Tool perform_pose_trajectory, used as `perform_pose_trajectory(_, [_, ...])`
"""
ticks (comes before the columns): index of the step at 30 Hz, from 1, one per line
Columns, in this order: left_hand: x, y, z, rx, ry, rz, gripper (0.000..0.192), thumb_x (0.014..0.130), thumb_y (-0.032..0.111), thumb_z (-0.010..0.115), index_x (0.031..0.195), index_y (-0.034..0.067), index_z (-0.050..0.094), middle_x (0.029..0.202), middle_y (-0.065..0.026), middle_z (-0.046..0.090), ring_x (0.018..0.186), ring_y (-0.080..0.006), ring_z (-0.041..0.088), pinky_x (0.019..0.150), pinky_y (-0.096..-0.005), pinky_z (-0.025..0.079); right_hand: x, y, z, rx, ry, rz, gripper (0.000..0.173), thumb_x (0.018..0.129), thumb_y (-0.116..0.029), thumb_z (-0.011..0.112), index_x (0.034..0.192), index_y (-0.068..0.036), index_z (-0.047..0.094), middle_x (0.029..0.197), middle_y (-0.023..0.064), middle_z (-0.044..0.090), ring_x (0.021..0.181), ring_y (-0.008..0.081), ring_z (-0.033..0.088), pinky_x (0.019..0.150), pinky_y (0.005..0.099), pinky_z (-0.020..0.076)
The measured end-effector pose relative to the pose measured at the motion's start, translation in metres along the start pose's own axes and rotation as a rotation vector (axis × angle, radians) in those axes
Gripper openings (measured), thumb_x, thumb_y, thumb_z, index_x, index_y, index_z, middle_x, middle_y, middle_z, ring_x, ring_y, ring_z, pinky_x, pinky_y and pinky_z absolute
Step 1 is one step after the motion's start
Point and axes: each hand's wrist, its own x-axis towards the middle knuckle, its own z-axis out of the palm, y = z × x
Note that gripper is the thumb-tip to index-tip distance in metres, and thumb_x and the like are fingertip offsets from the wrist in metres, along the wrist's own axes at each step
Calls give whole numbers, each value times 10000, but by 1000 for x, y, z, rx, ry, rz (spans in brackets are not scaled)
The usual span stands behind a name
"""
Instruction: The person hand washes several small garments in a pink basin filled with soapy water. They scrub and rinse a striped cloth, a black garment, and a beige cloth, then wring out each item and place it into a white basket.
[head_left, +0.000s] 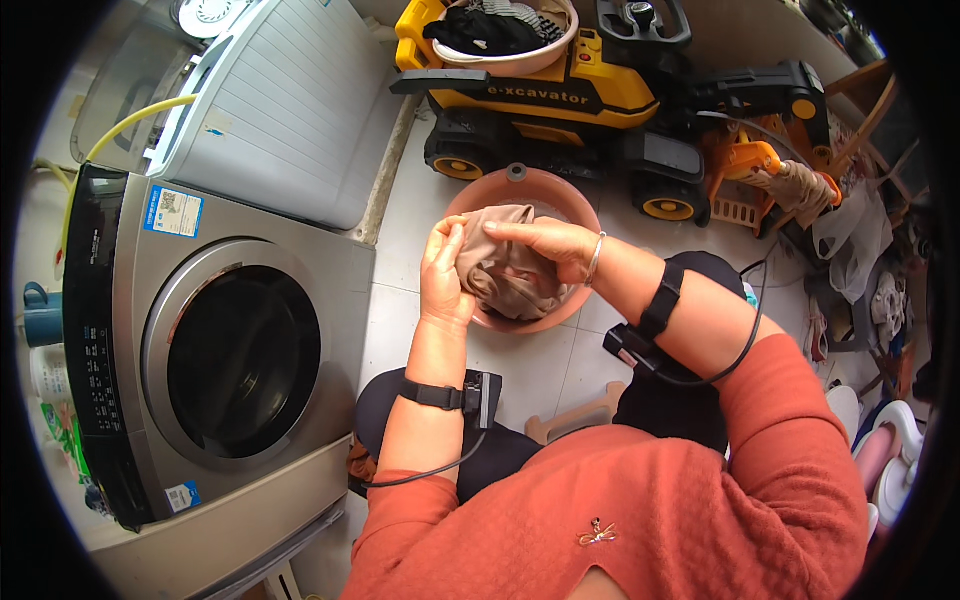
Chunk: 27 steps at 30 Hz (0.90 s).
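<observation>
A bunched, light-brown cloth garment (517, 281) is gripped between both hands above a pink plastic basin (480, 193). My left hand (446, 270) pinches its left edge between thumb and fingers. From the other side, my right hand (547, 244) presses its thumb on the upper part, the other fingers being partly hidden by fabric. The lower folds hang into the basin, where the cloth hides most of the inside. Which kind of garment it is, I cannot tell.
To the left stand a front-loading washing machine (244, 360) and a pale ribbed appliance (292, 105). Beyond the basin is a yellow-and-black ride-on toy excavator (540, 97), carrying a pink-white tub (517, 64) of clothes. A plastic bag (855, 240) hangs at right.
</observation>
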Motion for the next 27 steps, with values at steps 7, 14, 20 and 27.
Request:
perform_pose_trajectory(7, [-3, 2, 5, 216, -13, 47, 293, 1073, 207, 448, 1266, 2, 531, 1201, -108, 626, 1123, -207, 616, 992, -349, 504, 6, -27, -7, 511, 114, -351, 251, 1005, -279, 573, 1142, -75, 623, 1088, 91, 690, 975, 223, 673, 867, 400, 558])
perform_pose_trajectory(14, [-6, -10, -8, 883, -249, -220, 403, 841, 105, 759, 1201, -20, 630, 1163, -101, 675, 1049, -167, 627, 932, -309, 485, -1, -44, -10, 773, 37, -386, 219, 1011, -262, 575, 1074, -58, 624, 982, 92, 706, 897, 235, 693, 815, 424, 582])
perform_pose_trajectory(20, [-2, -12, -19, 303, -131, -185, 362, 987, 200, 619, 1258, -39, 590, 1235, -112, 648, 1155, -209, 598, 985, -353, 477, 27, -35, -45, 795, 229, -613, 334, 1024, -287, 536, 1198, -2, 546, 1145, 158, 645, 1038, 295, 643, 901, 473, 538])
perform_pose_trajectory(27, [11, -12, -23, -172, -62, -175, 590, 1060, 480, 375, 1451, 39, 411, 1455, -160, 483, 1311, -348, 495, 1109, -507, 411, 29, -19, -21, 546, 394, -589, 571, 967, -453, 614, 1266, 26, 530, 1144, 132, 639, 1028, 249, 612, 881, 396, 511])
